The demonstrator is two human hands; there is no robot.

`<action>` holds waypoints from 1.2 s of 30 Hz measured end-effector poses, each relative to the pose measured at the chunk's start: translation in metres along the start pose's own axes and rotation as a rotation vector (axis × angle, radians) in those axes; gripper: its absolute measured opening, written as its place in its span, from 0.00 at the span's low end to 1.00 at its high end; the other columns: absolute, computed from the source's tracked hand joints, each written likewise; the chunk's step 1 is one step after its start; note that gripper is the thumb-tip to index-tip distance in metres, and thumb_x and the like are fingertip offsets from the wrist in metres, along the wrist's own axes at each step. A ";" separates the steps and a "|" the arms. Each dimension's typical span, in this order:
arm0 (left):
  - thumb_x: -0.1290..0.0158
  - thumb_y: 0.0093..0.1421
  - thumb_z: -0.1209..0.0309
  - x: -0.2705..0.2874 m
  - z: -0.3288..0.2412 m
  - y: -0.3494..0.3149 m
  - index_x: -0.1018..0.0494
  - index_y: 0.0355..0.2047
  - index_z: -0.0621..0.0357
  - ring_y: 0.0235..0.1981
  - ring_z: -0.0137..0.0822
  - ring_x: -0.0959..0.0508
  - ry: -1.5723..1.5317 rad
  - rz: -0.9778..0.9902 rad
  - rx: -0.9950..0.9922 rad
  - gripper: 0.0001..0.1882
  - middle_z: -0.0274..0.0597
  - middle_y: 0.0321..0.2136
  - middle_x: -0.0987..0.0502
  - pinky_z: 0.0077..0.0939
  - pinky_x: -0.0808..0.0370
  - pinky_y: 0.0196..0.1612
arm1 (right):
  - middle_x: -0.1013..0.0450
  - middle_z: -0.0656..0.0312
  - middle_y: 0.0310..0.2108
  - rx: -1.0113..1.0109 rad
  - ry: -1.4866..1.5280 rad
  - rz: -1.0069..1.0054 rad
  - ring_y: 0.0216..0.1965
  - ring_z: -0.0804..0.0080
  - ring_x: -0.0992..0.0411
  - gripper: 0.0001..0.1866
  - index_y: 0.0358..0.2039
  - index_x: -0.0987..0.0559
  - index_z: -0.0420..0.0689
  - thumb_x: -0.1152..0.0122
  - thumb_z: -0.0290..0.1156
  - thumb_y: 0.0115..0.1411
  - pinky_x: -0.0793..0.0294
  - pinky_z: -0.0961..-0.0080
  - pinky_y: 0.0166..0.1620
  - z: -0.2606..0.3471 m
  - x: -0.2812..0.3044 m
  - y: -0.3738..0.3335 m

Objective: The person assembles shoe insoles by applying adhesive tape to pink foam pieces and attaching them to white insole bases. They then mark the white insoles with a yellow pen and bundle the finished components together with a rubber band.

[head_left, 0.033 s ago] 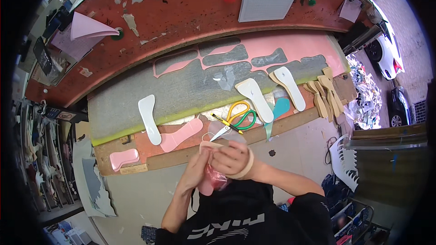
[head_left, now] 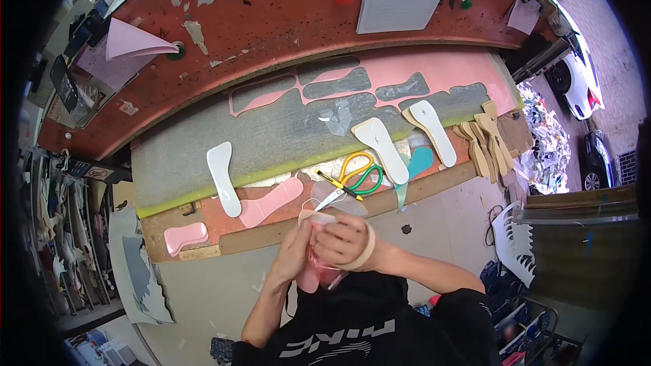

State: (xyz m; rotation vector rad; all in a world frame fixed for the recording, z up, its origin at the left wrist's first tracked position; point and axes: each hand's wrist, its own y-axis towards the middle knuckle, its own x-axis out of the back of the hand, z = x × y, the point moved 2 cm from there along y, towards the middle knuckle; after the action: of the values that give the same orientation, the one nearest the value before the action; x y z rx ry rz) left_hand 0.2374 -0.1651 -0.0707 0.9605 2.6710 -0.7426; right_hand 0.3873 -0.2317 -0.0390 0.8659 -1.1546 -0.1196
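Observation:
In front of my chest, my left hand [head_left: 293, 252] grips a bundle of pink insole-shaped pieces [head_left: 308, 280], its upper end pale and its lower end hanging beneath the fingers. Curled against the bundle's side is my right hand [head_left: 341, 241]; what lies inside its fingers is hidden. Shiny, clear reddish film shows below that fist. A pale beige ring [head_left: 368, 247] circles my right wrist. Just beyond the hands, scissors [head_left: 342, 181] with one yellow and one green handle lie on the table, a yellow-and-black cutter [head_left: 338, 185] across them. A thin white strand loops near the bundle's top.
White insole-shaped pieces [head_left: 222, 179] and pink ones [head_left: 271, 202] lie on the table, with a small pink stack [head_left: 185, 237] at its left corner. Tan bundles [head_left: 483, 142] and a teal scrap [head_left: 419, 161] are rightward. A cut-out pink sheet [head_left: 434, 68] covers the back.
My right hand has shifted very slightly, and the film under it has moved. My left hand and the bundle stay in nearly the same place.

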 end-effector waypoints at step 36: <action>0.52 0.72 0.63 0.005 -0.049 -0.028 0.24 0.43 0.58 0.28 0.22 0.30 0.472 0.452 0.024 0.13 0.29 0.28 0.26 0.21 0.30 0.33 | 0.31 0.63 0.29 -0.753 1.071 0.578 0.33 0.72 0.32 0.11 0.35 0.22 0.43 0.30 0.30 0.53 0.31 0.74 0.36 -0.048 0.015 0.048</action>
State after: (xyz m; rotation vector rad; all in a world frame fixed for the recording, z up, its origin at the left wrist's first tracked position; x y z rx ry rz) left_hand 0.2145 -0.1550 -0.0204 1.8591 2.6342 -0.4924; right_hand 0.4180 -0.1803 -0.0028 -0.1468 -0.2360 0.3416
